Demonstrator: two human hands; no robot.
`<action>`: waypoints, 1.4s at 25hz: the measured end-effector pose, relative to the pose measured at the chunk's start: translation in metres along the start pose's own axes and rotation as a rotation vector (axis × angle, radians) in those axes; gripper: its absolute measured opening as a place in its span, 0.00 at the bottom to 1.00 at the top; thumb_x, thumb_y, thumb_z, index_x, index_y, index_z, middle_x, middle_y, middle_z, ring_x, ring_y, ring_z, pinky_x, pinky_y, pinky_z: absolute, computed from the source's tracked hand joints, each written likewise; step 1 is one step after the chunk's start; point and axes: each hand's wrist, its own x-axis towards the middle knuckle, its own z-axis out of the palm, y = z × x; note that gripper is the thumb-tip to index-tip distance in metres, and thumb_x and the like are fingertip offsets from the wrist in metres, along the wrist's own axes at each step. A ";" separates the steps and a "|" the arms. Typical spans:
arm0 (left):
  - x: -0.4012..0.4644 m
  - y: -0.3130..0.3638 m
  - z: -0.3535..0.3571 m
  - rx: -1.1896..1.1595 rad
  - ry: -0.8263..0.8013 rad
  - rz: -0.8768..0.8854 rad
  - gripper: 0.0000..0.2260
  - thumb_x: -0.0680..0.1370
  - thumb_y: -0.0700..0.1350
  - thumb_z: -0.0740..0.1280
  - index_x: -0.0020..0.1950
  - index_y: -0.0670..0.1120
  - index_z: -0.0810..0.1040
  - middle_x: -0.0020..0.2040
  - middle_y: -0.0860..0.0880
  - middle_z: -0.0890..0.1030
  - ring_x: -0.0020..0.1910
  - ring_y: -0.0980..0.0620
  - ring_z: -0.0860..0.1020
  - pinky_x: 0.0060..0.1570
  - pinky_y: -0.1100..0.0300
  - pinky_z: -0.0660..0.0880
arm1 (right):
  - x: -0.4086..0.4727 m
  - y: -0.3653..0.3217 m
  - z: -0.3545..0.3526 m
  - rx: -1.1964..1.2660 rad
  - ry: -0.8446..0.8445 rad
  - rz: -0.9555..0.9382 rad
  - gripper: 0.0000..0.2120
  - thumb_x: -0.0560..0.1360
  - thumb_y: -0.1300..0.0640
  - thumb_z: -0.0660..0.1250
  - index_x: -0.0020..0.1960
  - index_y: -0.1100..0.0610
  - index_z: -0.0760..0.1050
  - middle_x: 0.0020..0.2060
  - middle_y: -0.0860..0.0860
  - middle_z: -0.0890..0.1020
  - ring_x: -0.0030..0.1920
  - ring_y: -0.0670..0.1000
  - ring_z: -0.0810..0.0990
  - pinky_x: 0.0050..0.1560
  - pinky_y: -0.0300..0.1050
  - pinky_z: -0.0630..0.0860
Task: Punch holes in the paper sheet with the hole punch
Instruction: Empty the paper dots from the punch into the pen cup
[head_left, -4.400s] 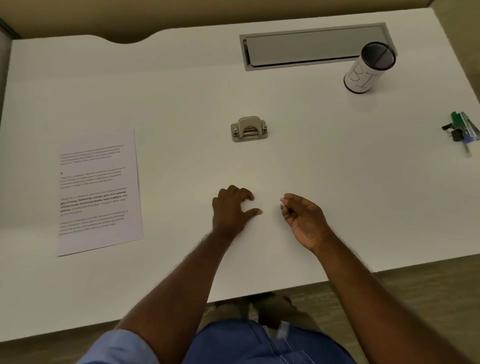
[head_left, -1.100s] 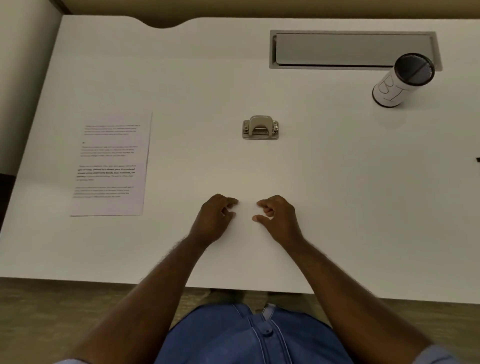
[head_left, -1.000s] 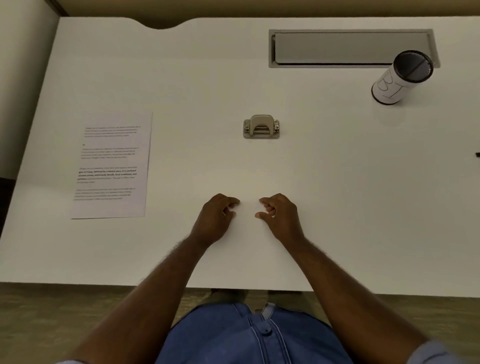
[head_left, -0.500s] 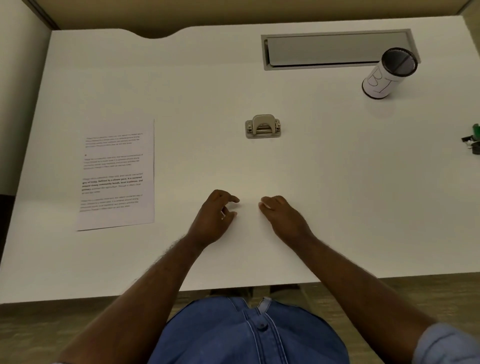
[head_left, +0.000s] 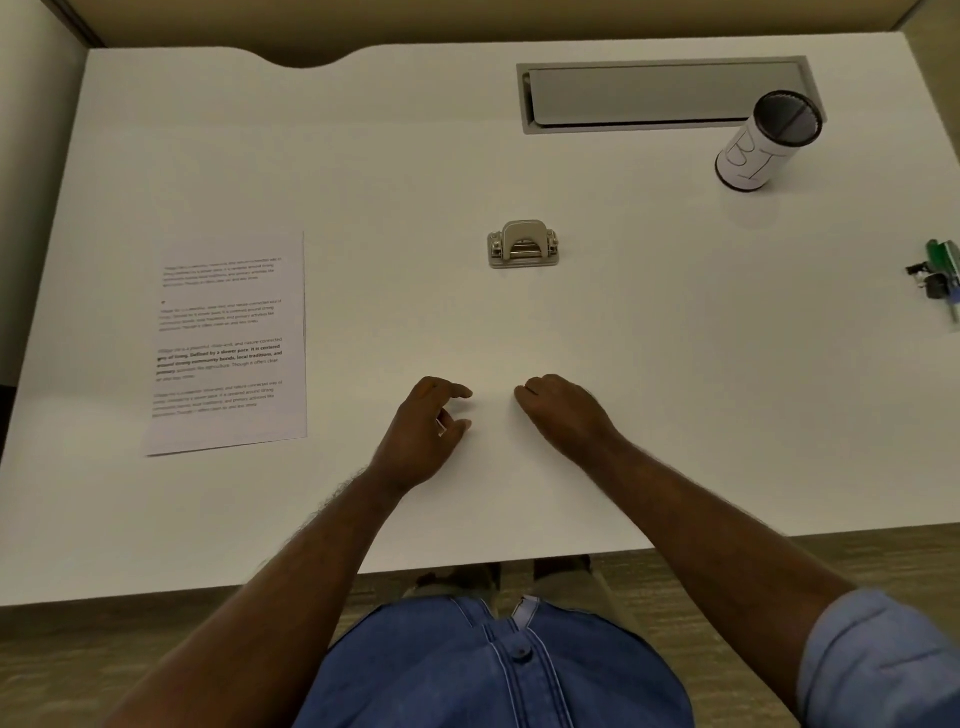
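Note:
A printed paper sheet (head_left: 228, 343) lies flat on the left side of the white desk (head_left: 675, 374). A small metal hole punch (head_left: 523, 245) stands near the desk's middle, well beyond both hands. My left hand (head_left: 423, 431) rests on the desk near the front edge, fingers loosely curled and apart, holding nothing. My right hand (head_left: 563, 413) lies beside it, palm down with the fingers curled under, also holding nothing. Neither hand touches the paper or the punch.
A white cylindrical pen cup (head_left: 769, 143) with a dark rim stands at the back right, next to a grey cable tray lid (head_left: 660, 93) set into the desk. Keys and a green item (head_left: 940, 280) lie at the right edge.
My right hand has turned palm down and flattened against the desk. My left hand's fingers have spread slightly. The view has shifted a little; paper and punch stay put.

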 end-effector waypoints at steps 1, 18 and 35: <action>0.001 0.001 0.002 -0.005 -0.003 -0.002 0.13 0.74 0.40 0.71 0.58 0.48 0.77 0.55 0.53 0.75 0.38 0.57 0.76 0.40 0.71 0.72 | 0.002 0.002 0.006 0.087 0.031 0.046 0.08 0.63 0.69 0.70 0.38 0.60 0.76 0.33 0.55 0.79 0.33 0.57 0.79 0.26 0.43 0.69; 0.054 0.091 0.051 -1.759 -0.121 -0.623 0.24 0.83 0.52 0.51 0.57 0.36 0.79 0.58 0.38 0.81 0.56 0.44 0.81 0.56 0.52 0.79 | -0.024 -0.015 -0.063 1.057 0.264 0.504 0.08 0.73 0.61 0.69 0.52 0.57 0.81 0.44 0.50 0.85 0.41 0.41 0.81 0.45 0.26 0.74; 0.052 0.078 0.032 -1.875 0.013 -0.509 0.22 0.82 0.48 0.53 0.53 0.35 0.82 0.55 0.38 0.83 0.54 0.43 0.82 0.54 0.53 0.80 | -0.019 -0.004 -0.073 1.060 0.439 0.562 0.08 0.73 0.66 0.66 0.48 0.57 0.79 0.42 0.48 0.84 0.42 0.43 0.82 0.46 0.33 0.78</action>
